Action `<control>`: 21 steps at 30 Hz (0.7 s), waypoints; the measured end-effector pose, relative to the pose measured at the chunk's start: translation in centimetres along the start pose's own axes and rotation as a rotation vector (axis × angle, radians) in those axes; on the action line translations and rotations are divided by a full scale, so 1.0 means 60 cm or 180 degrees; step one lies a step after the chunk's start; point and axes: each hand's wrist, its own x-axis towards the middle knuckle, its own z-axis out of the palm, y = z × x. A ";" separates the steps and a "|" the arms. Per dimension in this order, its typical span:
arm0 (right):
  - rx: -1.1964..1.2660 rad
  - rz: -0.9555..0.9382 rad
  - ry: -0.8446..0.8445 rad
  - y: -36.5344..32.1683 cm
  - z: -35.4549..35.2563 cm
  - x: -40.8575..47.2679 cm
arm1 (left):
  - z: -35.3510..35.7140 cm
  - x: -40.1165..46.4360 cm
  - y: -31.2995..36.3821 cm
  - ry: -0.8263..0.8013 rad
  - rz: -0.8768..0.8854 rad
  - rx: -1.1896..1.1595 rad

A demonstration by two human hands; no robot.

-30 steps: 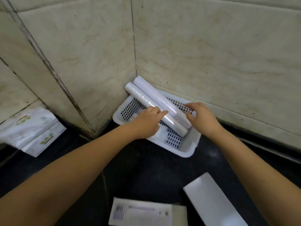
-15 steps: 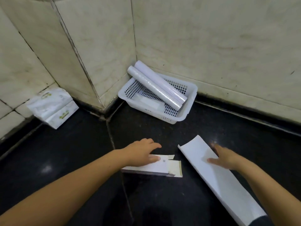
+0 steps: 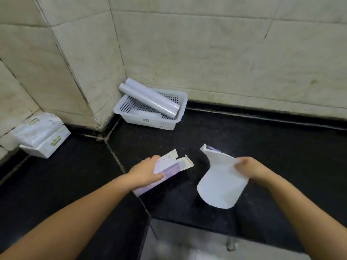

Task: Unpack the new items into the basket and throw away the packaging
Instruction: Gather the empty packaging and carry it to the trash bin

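A white perforated basket (image 3: 180, 98) stands in the wall corner on the black counter. Two white rolls (image 3: 150, 99) lie slanted in it, their upper ends leaning over its back left rim. My left hand (image 3: 145, 172) grips an opened white and purple carton (image 3: 169, 170), lifted off the counter with its end flaps spread. My right hand (image 3: 247, 168) pinches the edge of a flattened white carton (image 3: 218, 182), which bends and hangs above the counter.
White tissue packs with green print (image 3: 42, 135) lie at the far left against the tiled wall. The black counter's front edge (image 3: 187, 221) runs below my hands, with a pale blurred surface beneath it.
Both hands went from the rolls in the basket down to the two cartons on the counter, closed on them and raised them. The view has pulled back from the basket.
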 end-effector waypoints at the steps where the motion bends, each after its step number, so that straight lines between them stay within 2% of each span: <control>1: 0.0299 -0.0059 0.0089 0.013 -0.019 -0.025 | -0.009 0.003 0.021 0.0051 0.0060 -0.0021; 5: 0.1106 -0.0015 0.0688 0.079 -0.097 -0.143 | -0.022 0.016 0.148 0.0066 0.0530 0.0041; 10: 0.1512 0.0377 0.1571 0.226 -0.179 -0.345 | 0.042 -0.008 0.385 -0.0103 0.1397 0.0150; 15: 0.1938 0.0876 0.2500 0.407 -0.205 -0.619 | 0.192 -0.129 0.635 -0.0627 0.2237 0.0286; 21: 0.2383 0.1485 0.3389 0.608 -0.161 -0.958 | 0.411 -0.352 0.869 -0.1323 0.3302 0.0394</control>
